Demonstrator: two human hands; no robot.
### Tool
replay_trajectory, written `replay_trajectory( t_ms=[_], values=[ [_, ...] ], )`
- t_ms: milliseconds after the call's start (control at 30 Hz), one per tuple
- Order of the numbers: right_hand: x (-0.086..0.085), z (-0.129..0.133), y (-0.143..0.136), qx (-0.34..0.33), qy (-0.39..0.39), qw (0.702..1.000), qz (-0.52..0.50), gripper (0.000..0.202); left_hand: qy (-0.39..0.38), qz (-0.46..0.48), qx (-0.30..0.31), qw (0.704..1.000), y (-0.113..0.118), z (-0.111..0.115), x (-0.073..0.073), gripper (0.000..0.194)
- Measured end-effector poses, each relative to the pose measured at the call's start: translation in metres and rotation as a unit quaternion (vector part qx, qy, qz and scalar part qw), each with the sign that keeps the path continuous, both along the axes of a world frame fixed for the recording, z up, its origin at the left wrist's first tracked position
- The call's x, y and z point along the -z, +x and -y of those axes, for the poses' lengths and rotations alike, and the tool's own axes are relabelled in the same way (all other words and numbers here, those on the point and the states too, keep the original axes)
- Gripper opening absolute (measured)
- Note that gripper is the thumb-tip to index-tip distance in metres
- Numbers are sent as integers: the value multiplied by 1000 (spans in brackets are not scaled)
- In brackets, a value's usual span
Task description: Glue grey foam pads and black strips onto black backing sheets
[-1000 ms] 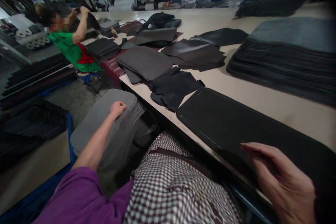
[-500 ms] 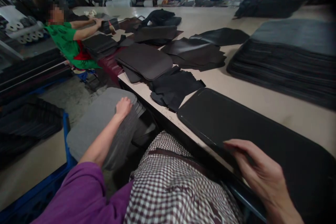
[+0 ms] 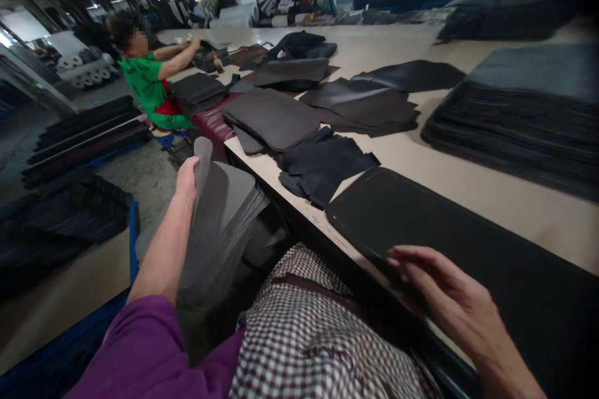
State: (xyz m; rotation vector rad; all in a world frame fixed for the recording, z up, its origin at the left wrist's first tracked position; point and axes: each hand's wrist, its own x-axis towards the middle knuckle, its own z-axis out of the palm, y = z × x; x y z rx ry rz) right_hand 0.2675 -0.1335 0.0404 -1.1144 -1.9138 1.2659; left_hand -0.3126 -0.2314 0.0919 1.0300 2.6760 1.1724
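My left hand [image 3: 186,179] is closed on the edge of a thin grey felt-like sheet [image 3: 203,156], which it bends up and away from a stack of similar sheets [image 3: 236,184]. That stack has rounded corners and stands beside the table, on my left. On the right, my right hand [image 3: 452,299] hovers by the table's front edge, over the near side of a black mat [image 3: 435,218]. Its fingers are loosely stretched and the thumb is apart, with nothing between them. The mat lies flat and has a raised border.
Black scraps [image 3: 322,162], brown-black sheets [image 3: 274,115] and a tall pile of dark mats [image 3: 510,131] lie on the pale table [image 3: 397,143]. A co-worker in green [image 3: 143,84] sits at its far left. Blue pallets [image 3: 133,243] hold more stacks on the floor.
My left hand has moved left and up, lifting the grey sheet's edge off the stack. My right hand shifted slightly left. The camera view has tilted a little up and left.
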Motion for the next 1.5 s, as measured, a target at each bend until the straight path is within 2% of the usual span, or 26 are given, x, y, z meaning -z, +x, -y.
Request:
replay_trajectory(
  t_ms=[67,133,200,233,300,367,400,433,500,533,567,600,633,700,733,767,800,867,933,1033,1100,1200,1333,1433,1500],
  values=[
    [-5,-2,-21,-17,-109,993,-48,46,63,31,42,997,22,-14,-11,34],
    [-10,-5,-44,-35,-200,973,-109,51,96,64,111,987,57,-31,-15,32],
    [-16,-9,-66,-45,-275,944,-177,58,104,97,209,968,102,-45,-17,24],
    [-19,-12,-74,-46,-306,928,-209,63,106,113,277,948,127,-51,-17,22],
    [-25,-19,-87,-44,-353,900,-253,75,95,137,508,845,176,-58,-15,17],
    [-27,-25,-92,-21,-373,891,-259,77,64,116,659,740,216,-62,-10,12],
    [-25,-27,-93,0,-375,894,-246,73,48,98,702,704,231,-62,-5,12],
    [-23,-28,-93,28,-367,902,-226,67,30,83,728,680,241,-62,0,11],
    [-14,-28,-90,93,-329,923,-180,58,0,71,748,660,249,-61,11,12],
    [-8,-26,-88,118,-305,931,-162,56,-10,75,741,668,246,-59,18,13],
    [-3,-24,-86,136,-283,937,-151,54,-14,82,719,690,240,-57,24,15],
    [1,-22,-84,149,-265,941,-148,53,-11,86,681,727,229,-55,31,17],
    [5,-20,-82,156,-252,943,-148,50,1,82,620,780,215,-53,38,21],
    [11,-17,-78,158,-237,946,-153,46,45,29,431,901,178,-50,54,30],
    [12,-16,-76,157,-229,948,-154,44,64,-14,321,945,158,-50,64,35],
    [14,-16,-74,155,-219,951,-153,44,76,-46,220,971,138,-51,73,41],
    [15,-16,-73,151,-211,954,-152,43,62,-60,161,983,118,-53,83,50],
    [18,-17,-70,146,-196,957,-154,43,27,-42,101,994,87,-56,100,73],
    [20,-17,-68,142,-184,959,-160,46,5,68,109,992,69,-57,113,88],
    [22,-18,-65,137,-175,961,-168,48,-17,211,128,969,65,-55,120,82],
    [19,-17,-63,141,-167,963,-160,47,-25,222,124,967,71,-54,116,70],
    [10,-16,-52,144,-165,963,-159,43,6,239,115,964,84,-54,97,66],
    [-5,-19,-24,153,-162,961,-162,41,88,315,123,937,101,-64,54,69],
    [-13,-23,3,184,-142,956,-180,45,116,342,159,919,118,-81,27,69],
    [-15,-23,21,213,-132,948,-194,48,118,345,198,910,132,-94,18,68]
  ],
)
